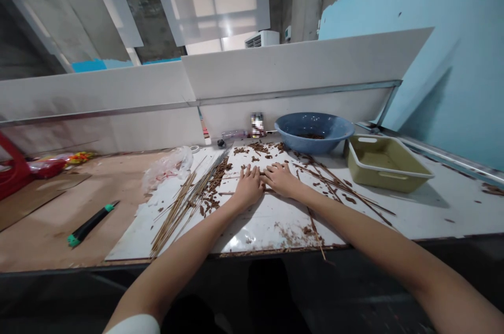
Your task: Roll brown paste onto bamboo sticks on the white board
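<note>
My left hand (250, 187) and my right hand (281, 179) lie side by side on the white work surface (255, 223), fingers stretched forward and palms down. Beneath them runs a thin stick (226, 194), its left end showing beside my left hand; the part under the palms is hidden. Brown crumbly pieces (212, 187) are scattered to the left of my hands and beyond my fingertips. A bundle of bare thin sticks (177, 213) rests at the left. On the right, several brown-coated sticks (346, 187) lie loosely by my right forearm.
A blue basin (318, 139) with brown matter inside stands at the back right, beside an olive-green bin (388, 179). Farther left are a clear plastic bag (167, 166) and a black-and-green knife-like tool (90, 225). A white partition (291, 71) closes off the back.
</note>
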Motion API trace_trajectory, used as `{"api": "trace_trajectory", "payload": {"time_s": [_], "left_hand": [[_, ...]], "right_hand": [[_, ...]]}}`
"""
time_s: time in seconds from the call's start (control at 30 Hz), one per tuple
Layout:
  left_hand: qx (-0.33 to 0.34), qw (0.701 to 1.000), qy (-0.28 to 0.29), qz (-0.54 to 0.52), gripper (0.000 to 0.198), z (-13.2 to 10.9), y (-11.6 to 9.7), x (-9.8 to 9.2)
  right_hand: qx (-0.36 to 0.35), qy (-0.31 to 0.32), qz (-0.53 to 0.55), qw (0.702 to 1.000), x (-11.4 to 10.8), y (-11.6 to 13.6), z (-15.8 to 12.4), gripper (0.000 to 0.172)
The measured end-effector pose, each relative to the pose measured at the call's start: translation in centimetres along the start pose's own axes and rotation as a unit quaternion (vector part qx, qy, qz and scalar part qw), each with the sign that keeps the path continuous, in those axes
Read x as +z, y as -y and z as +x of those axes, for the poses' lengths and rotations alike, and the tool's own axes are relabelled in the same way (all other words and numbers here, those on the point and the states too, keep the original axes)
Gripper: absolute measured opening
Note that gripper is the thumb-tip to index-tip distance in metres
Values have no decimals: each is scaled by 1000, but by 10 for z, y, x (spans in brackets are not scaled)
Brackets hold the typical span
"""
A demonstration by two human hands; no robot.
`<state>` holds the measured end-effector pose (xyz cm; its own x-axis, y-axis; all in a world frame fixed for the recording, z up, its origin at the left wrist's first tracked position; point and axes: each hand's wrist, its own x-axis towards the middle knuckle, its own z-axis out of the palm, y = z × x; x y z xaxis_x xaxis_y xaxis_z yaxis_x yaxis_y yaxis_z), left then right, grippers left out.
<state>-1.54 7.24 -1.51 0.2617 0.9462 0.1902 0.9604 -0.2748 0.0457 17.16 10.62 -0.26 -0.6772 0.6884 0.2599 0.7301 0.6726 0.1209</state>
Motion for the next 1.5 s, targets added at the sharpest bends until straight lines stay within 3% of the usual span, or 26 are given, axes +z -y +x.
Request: {"api": "trace_trajectory", "payload": {"time_s": [0.2,0.47,0.67,0.97,1.13,1.37,1.5], "left_hand": [[43,999,-29,9,46,1,4,-6],[9,998,-37,41,56,-8,1,6],[-20,999,-1,39,65,-4,-1,7],[29,999,-11,26,61,-10,-13,-2],[22,1000,7,11,57,-8,-13,-2],[3,1000,31,-1,69,-2,-6,-2],[9,1000,24,7,62,-5,-7,-2]], "right_hand": [[-15,-16,57,998,-6,0,2,59],[-16,-19,44,999,-5,-2,4,49],[-26,-14,21,999,-1,-2,5,44],[-6,-8,27,1000,-7,-2,4,49],[-4,-21,22,1000,-13,2,4,52],[-69,-17,-27,997,-4,4,0,46],[-36,-21,-8,999,0,3,2,46]]}}
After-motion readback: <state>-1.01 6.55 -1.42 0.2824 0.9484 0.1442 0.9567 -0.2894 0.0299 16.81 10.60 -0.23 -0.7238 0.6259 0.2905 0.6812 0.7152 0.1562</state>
